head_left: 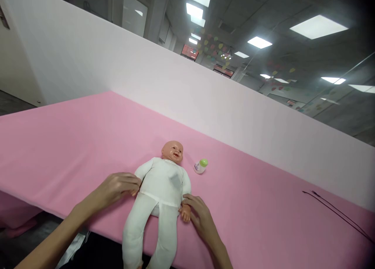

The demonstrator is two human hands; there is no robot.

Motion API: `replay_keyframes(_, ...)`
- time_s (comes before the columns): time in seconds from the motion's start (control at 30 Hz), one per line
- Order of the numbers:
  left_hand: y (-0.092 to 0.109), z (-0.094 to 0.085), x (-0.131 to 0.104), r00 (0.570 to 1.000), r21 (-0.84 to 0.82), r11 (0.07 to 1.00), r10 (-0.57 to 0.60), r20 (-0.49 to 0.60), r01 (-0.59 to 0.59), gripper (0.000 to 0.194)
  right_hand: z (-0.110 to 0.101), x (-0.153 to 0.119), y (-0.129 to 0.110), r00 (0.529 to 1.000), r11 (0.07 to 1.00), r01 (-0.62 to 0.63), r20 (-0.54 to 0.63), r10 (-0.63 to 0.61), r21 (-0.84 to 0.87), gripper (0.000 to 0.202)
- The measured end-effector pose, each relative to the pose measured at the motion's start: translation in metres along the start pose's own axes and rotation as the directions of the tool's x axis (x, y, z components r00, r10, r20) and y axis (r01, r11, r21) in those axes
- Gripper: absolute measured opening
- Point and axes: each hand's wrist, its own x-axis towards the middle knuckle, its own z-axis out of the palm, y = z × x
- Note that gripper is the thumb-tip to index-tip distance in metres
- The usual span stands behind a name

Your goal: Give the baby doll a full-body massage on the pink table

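A baby doll (162,183) in a white top and white trousers lies face up on the pink table cover, its head away from me and its legs at the near edge. My left hand (121,187) is closed at the doll's wrist and hand on the left side. On the other side, my right hand (197,212) has its curled fingers on the doll's sleeve cuff, beside the doll's small hand. A small clear bottle (200,166) with a green cap stands tilted in view, right of the doll's head.
The pink cover (258,206) spreads over the table up to a white partition (205,101). Two thin black cables (336,212) lie at the right. Ceiling lights and screens show beyond the partition.
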Motion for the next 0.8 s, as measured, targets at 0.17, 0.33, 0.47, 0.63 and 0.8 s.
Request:
replay_keyframes(0.17, 0.003, 0.007, 0.000, 0.998, -0.071, 0.996, -0.055, -0.033, 0.052, 0.026, -0.002, 0.006, 0.003, 0.998, 0.993, -0.032, -0.052, 0.039, 0.116, 0.026)
replay_keyframes(0.33, -0.019, 0.008, 0.066, 0.776, -0.391, 0.870, -0.461, -0.430, 0.301, 0.029, -0.015, 0.070, -0.006, 0.897, 0.900, -0.142, -0.331, 0.293, 0.413, 0.053)
replay_keyframes(0.47, -0.054, 0.018, 0.128, 0.652, -0.390, 0.797, -0.603, -0.460, 0.462, 0.041, -0.011, 0.131, 0.004, 0.796, 0.779, -0.250, -0.336, 0.504, 0.575, 0.056)
replay_keyframes(0.63, -0.085, 0.032, 0.150, 0.633, -0.319, 0.675, -0.736, -0.240, 0.665, 0.046, 0.002, 0.158, 0.025, 0.756, 0.627, -0.418, -0.131, 0.642, 0.657, 0.043)
replay_keyframes(0.8, -0.080, 0.025, 0.124, 0.796, -0.526, 0.707, -0.599, -0.089, 0.473, 0.046, -0.014, 0.131, 0.018, 0.878, 0.711, -0.274, -0.133, 0.460, 0.647, 0.061)
